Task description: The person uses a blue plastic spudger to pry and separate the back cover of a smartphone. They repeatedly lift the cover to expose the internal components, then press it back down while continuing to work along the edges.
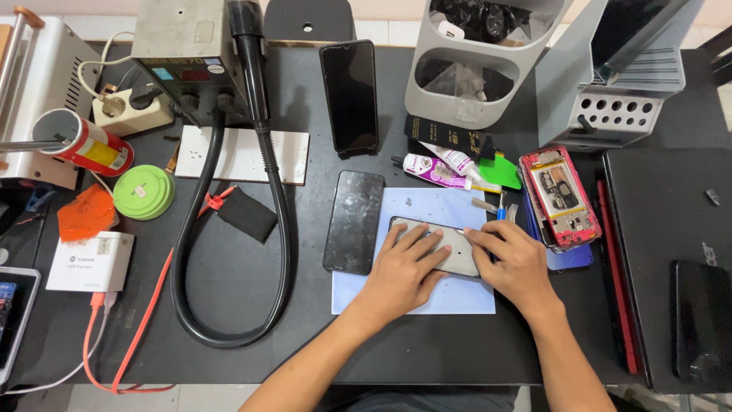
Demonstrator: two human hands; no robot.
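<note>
A phone panel with a dark rim and grey face lies flat on a pale blue mat in the middle of the black table. My left hand presses down on its left half with spread fingers. My right hand rests on its right end, fingers curled over the edge. A dark cracked phone screen lies just left of the mat. An opened red phone frame with exposed parts lies to the right.
A hot-air station with a thick black hose loops at the left. A black phone stands upright behind the mat. Glue tubes, a green pick, a grey organiser and a closed laptop crowd the right.
</note>
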